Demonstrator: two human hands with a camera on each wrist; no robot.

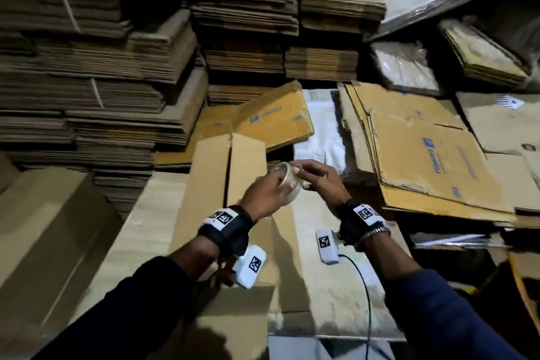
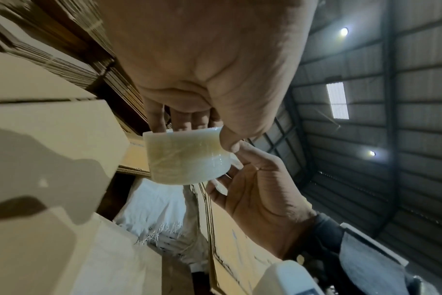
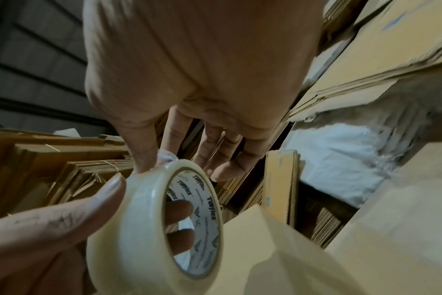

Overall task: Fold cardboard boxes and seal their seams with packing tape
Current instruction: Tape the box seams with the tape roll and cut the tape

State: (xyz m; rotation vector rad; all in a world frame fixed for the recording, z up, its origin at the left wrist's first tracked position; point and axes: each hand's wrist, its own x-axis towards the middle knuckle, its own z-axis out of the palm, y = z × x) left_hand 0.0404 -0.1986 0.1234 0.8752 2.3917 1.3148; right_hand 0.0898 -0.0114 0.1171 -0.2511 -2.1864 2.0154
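Fingers of the left hand (image 1: pixel 267 194) are hooked through the core of the tape roll (image 1: pixel 287 181), while its loose end is pinched by the right hand (image 1: pixel 317 181). Splitting or re-sticking of the tape is risked. Below, the cardboard box (image 1: pixel 222 181) lies unsealed; its contents cannot be seen.

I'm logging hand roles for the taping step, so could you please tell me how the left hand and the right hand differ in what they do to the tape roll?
The left hand grips the clear packing tape roll, its fingers through the core; the right hand only pinches at the roll's top edge. The left thumb lies on the outer winding; the right hand's other fingers hang free. Both touch the roll, held above the brown cardboard box.
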